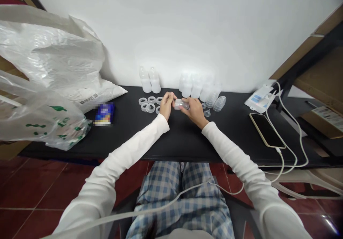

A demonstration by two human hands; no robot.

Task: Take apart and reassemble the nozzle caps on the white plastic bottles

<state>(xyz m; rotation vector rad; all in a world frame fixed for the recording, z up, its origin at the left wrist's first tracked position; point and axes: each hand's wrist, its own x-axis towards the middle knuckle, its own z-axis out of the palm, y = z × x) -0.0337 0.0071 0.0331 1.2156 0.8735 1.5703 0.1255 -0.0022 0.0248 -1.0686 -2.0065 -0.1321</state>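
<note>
Over the middle of the black table (182, 139) I hold a small clear plastic bottle (181, 104) lying sideways. My right hand (195, 111) is wrapped round its body. My left hand (167, 104) is closed at the bottle's left end, fingers pinched on the neck or a ring there; I cannot make out which. Several clear plastic rings (149, 104) lie just left of my left hand. Two capped bottles (150, 79) stand against the wall behind them.
More clear bottles (197, 86) and stacked clear caps (217, 102) sit at the back right. Large plastic bags (45, 81) fill the left, with a small blue packet (104, 113) beside them. A phone (266, 130) on a white cable and a white box (261, 98) lie right.
</note>
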